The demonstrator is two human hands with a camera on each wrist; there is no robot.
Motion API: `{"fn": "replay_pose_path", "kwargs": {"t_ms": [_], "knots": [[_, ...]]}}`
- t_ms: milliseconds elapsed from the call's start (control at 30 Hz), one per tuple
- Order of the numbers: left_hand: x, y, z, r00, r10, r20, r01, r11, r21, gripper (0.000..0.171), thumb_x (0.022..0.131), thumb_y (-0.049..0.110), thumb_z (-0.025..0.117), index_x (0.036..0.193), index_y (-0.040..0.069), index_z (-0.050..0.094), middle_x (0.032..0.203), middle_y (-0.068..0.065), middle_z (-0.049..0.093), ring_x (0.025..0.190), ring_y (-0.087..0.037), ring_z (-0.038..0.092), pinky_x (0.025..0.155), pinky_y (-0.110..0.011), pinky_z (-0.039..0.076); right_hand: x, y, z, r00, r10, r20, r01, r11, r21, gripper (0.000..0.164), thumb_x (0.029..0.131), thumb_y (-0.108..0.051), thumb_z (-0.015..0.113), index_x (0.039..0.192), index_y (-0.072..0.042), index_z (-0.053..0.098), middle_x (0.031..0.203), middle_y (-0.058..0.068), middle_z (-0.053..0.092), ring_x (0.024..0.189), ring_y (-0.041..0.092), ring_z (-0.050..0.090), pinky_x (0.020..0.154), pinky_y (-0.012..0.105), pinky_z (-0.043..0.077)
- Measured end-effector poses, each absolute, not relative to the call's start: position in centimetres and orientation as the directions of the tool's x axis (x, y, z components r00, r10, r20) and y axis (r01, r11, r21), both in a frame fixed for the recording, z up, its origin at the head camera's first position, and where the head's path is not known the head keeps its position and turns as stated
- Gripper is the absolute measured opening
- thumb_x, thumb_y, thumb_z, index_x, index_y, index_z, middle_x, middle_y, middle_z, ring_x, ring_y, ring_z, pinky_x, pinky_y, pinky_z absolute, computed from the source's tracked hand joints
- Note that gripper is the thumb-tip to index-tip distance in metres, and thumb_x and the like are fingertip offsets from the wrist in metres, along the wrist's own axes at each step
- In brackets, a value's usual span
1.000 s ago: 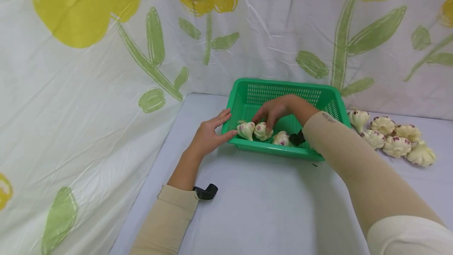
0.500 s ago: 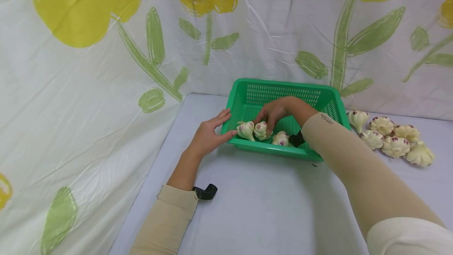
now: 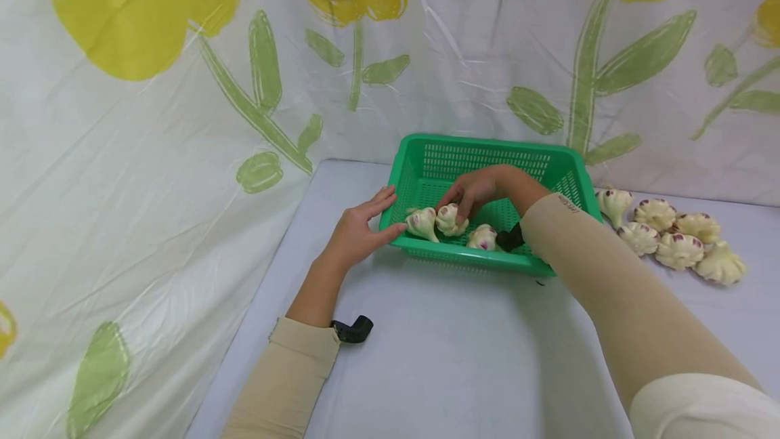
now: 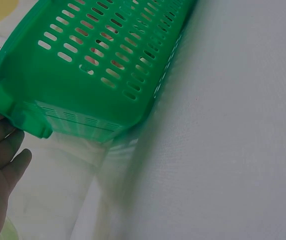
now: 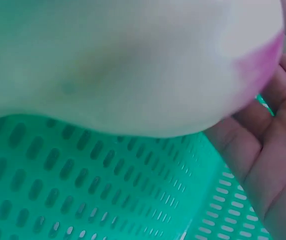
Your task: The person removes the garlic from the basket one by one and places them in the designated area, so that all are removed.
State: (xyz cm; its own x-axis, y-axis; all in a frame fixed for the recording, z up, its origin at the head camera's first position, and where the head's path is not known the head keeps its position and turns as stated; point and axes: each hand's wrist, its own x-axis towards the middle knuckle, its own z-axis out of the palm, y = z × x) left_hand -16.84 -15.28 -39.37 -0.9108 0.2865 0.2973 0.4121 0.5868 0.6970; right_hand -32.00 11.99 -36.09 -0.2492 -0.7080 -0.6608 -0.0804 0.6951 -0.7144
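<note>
A green plastic basket (image 3: 487, 257) with slotted walls stands at the back of the table. My left hand (image 3: 359, 232) rests on its left rim with fairly straight fingers, the thumb near the front corner. In the left wrist view, the fingers (image 4: 14, 167) lie beside the rim. Inside the basket, my right hand (image 3: 478, 188) grips a garlic bulb (image 3: 449, 220) between thumb and fingers. Left of it lies another garlic bulb (image 3: 422, 223), and a third garlic bulb (image 3: 483, 238) sits nearer my right wrist. A pale, purple-tipped bulb (image 5: 148, 65) fills much of the right wrist view.
Several garlic bulbs (image 3: 679, 251) are grouped on the table right of the basket. A flower-printed plastic sheet (image 3: 463, 73) hangs behind and to the left. The white table surface (image 3: 451, 358) stretches in front of the basket. A tiny dark speck (image 3: 539, 283) lies below its front edge.
The garlic bulb in my right hand has turned and shifted slightly within the basket. My left hand has kept its place on the rim.
</note>
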Motion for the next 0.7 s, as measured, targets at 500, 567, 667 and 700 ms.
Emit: {"fn": "replay_pose_path", "kwargs": {"t_ms": [500, 567, 667, 700], "knots": [[-16.87, -15.31, -39.26, -0.913, 0.295, 0.282, 0.407, 0.600, 0.689, 0.065, 0.090, 0.039, 0.072, 0.144, 0.010, 0.051, 0.154, 0.005, 0.042, 0.143, -0.013, 0.038, 0.114, -0.040, 0.038, -32.15, 12.66, -35.72, -0.240, -0.757, -0.608, -0.029, 0.631, -0.775, 0.055, 0.093, -0.008, 0.067, 0.145, -0.005, 0.049, 0.142, 0.005, 0.056, 0.128, 0.015, 0.053, 0.111, 0.036, 0.042], [-16.85, -15.30, -39.23, -0.912, 0.295, 0.284, 0.408, 0.599, 0.689, 0.065, 0.090, 0.038, 0.072, 0.144, 0.010, 0.051, 0.154, 0.005, 0.043, 0.143, -0.014, 0.039, 0.114, -0.040, 0.038, -32.22, 12.75, -35.68, -0.254, -0.755, -0.604, -0.028, 0.630, -0.776, 0.054, 0.093, -0.009, 0.067, 0.144, -0.005, 0.050, 0.140, 0.004, 0.057, 0.127, 0.015, 0.054, 0.110, 0.036, 0.043], [-16.81, -15.26, -39.19, -0.911, 0.296, 0.285, 0.410, 0.595, 0.692, 0.065, 0.090, 0.037, 0.072, 0.144, 0.009, 0.051, 0.153, 0.005, 0.043, 0.142, -0.014, 0.039, 0.114, -0.041, 0.038, -32.31, 12.89, -35.60, -0.269, -0.758, -0.595, -0.034, 0.625, -0.780, 0.055, 0.094, -0.013, 0.067, 0.145, -0.004, 0.048, 0.139, 0.006, 0.057, 0.127, 0.016, 0.054, 0.111, 0.038, 0.042], [-16.80, -15.27, -39.20, -0.912, 0.296, 0.284, 0.409, 0.594, 0.693, 0.065, 0.090, 0.037, 0.072, 0.144, 0.009, 0.051, 0.153, 0.005, 0.043, 0.143, -0.014, 0.039, 0.114, -0.040, 0.038, -32.33, 12.94, -35.54, -0.276, -0.756, -0.593, -0.033, 0.624, -0.780, 0.055, 0.094, -0.014, 0.067, 0.145, -0.005, 0.048, 0.139, 0.006, 0.057, 0.127, 0.016, 0.053, 0.112, 0.038, 0.041]]}}
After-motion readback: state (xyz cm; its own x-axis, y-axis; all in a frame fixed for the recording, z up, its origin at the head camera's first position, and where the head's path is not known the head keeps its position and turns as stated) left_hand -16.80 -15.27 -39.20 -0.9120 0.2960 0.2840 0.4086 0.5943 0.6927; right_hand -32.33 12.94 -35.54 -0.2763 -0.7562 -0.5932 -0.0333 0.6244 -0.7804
